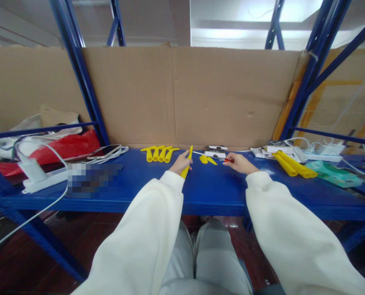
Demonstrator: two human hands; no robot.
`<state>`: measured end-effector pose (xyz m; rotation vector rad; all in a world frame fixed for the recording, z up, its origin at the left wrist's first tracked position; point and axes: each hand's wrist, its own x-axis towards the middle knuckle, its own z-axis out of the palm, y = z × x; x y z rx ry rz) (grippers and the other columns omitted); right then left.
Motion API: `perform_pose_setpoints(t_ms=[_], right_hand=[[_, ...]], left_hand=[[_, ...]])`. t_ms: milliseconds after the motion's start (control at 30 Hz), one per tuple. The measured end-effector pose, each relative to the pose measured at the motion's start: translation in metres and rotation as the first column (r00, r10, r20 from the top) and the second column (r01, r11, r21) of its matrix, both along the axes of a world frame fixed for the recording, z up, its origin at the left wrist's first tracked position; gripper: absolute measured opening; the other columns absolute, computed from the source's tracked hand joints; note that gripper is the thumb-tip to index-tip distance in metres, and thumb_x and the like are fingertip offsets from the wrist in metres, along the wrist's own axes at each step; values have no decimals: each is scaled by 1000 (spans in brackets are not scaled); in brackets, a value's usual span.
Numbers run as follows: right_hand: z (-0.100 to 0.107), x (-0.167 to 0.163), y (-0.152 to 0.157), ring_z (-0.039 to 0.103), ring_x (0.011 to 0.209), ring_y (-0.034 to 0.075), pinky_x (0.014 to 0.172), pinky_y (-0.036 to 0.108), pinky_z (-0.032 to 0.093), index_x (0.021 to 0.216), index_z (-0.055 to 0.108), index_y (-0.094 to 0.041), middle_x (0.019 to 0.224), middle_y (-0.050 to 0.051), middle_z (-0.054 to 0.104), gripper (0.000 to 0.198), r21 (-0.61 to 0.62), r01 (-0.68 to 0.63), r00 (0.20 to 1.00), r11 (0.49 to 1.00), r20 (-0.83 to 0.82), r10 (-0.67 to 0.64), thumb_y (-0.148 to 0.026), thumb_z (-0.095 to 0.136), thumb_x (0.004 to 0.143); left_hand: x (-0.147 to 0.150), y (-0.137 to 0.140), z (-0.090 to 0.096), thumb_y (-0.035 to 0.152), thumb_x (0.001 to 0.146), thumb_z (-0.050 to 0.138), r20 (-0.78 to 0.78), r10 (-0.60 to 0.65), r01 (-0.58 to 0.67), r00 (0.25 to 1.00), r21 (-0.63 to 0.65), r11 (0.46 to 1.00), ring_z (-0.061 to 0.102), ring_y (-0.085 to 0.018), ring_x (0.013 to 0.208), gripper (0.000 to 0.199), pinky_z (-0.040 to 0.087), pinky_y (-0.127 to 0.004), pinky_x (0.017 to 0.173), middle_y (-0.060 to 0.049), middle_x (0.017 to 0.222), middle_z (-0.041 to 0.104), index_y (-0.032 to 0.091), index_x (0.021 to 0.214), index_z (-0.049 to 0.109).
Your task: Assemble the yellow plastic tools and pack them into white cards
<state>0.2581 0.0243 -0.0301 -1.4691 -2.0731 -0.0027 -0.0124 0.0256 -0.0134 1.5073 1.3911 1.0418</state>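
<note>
"Firstly, what lies nearest?"

"Grey trousers point(213, 254), one pair, below the table edge. White sleeves point(139, 229), two, reaching forward over a blue table point(213, 200)."

"And along the near part of the top?"

"At far left, one white power strip point(47, 180), plug fitted. At far right, one green packet point(336, 174); beside it, two yellow cylinders point(295, 164), lying side by side."

"Next, the hands?"

"Left hand point(180, 162): grip closed around one yellow tube point(190, 154), tilted, narrow end uppermost, at the middle of the table. Right hand point(241, 164): grip closed on the red handle of one slim tool point(229, 160), its shaft pointing left toward the tube's upper end. Whether the tip touches, I cannot tell."

"Between the hands?"

"Small yellow pieces point(203, 159), loose on the table; count unclear."

"Farther back?"

"Four yellow tubes in a row point(158, 154), left of the left hand, open ends facing near, a slim yellow part across the far end of each. Left of these, one phone point(105, 151) by a coiled white cable point(121, 152). Behind the loose pieces, black-and-white boxes point(215, 151)."

"Lastly?"

"Cardboard panel point(213, 94), upright, behind everything on the table; blue metal posts point(87, 78) at either side."
</note>
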Motion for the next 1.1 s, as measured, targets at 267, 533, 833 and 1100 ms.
perform_pose_setpoints(t_ms=[267,533,833,1100], right_hand=[[1,-5,-3,63,70,19,65,27,43,78,60,-21,79,6,72,13,-70,41,999,997,34,-38,-30,61,87],[3,-7,-4,66,77,19,70,26,45,86,63,-20,85,6,74,9,-97,113,991,989,81,-105,-28,61,89],[3,-8,-4,68,82,20,72,27,46,89,62,-20,92,8,75,7,-117,162,981,980,122,-148,-27,61,90],[5,-7,-6,69,90,23,79,32,48,95,65,-23,98,7,76,11,-104,193,966,976,192,-171,-31,61,89]], left_hand=[[1,5,-4,0,79,55,30,-8,8,1000,20,1000,52,-5,46,78,44,-15,44,-6,100,70,19,154,41],[1,11,-11,2,79,57,37,-6,3,999,69,998,52,-7,47,72,45,-16,48,1,75,63,16,150,48],[0,14,-12,-1,77,59,11,19,-20,1000,83,996,51,-7,47,71,45,-18,51,1,72,63,15,145,54],[-2,19,-16,-1,74,59,18,80,-82,997,124,989,60,-8,56,76,47,-18,54,-10,109,72,15,147,52]])
